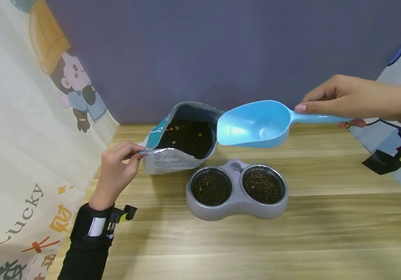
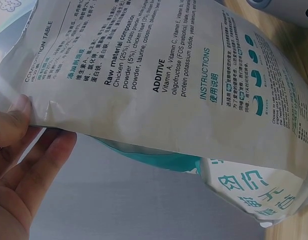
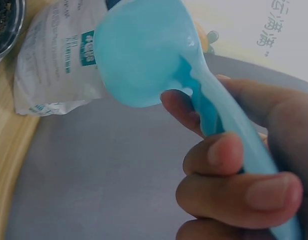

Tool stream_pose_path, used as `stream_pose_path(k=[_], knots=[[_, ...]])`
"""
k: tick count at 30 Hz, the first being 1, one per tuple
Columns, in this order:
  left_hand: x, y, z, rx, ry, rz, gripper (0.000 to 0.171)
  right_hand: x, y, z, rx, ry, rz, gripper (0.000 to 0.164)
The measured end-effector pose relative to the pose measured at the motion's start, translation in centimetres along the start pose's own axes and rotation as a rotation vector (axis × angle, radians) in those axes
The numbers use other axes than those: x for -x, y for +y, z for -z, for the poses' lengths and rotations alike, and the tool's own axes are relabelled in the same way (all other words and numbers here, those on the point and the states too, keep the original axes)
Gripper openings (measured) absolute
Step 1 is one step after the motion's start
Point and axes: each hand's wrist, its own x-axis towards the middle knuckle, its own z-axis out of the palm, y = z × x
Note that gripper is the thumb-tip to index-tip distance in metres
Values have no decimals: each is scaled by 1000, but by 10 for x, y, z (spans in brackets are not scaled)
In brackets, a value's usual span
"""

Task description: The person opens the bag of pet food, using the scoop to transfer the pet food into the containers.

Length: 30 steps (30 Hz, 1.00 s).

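A blue plastic scoop (image 1: 256, 124) is held by its handle in my right hand (image 1: 344, 97), its bowl beside the right rim of the bag. No food shows in the scoop. The right wrist view shows fingers curled round the scoop's handle (image 3: 239, 125). With thumb and fingers my left hand (image 1: 118, 167) pinches the left corner of an open pet food bag (image 1: 172, 160), which stands on the table. Dark kibble (image 1: 190, 136) with a few yellow bits lies inside. In the left wrist view the bag's printed side (image 2: 143, 100) fills most of the frame.
A grey double feeding bowl (image 1: 235, 210) sits in front of the bag, with brown kibble in both steel dishes. The wooden table (image 1: 326, 225) ends at a dark grey wall panel (image 1: 221, 46). Printed cloth (image 1: 18, 136) hangs on the left, and another at the right.
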Motion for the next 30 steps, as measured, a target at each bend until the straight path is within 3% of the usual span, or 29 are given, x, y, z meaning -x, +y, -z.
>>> stream_pose_path(k=[8, 20, 30], knots=[[-1, 0, 0, 5, 2, -1, 23, -13, -24, 12, 36, 5, 1, 29], [2, -1, 0, -11, 5, -8, 24, -46, -71, 1, 107, -53, 42, 45], [3, -2, 1, -10, -7, -7, 24, -62, -106, -9, 178, -71, 58, 36]])
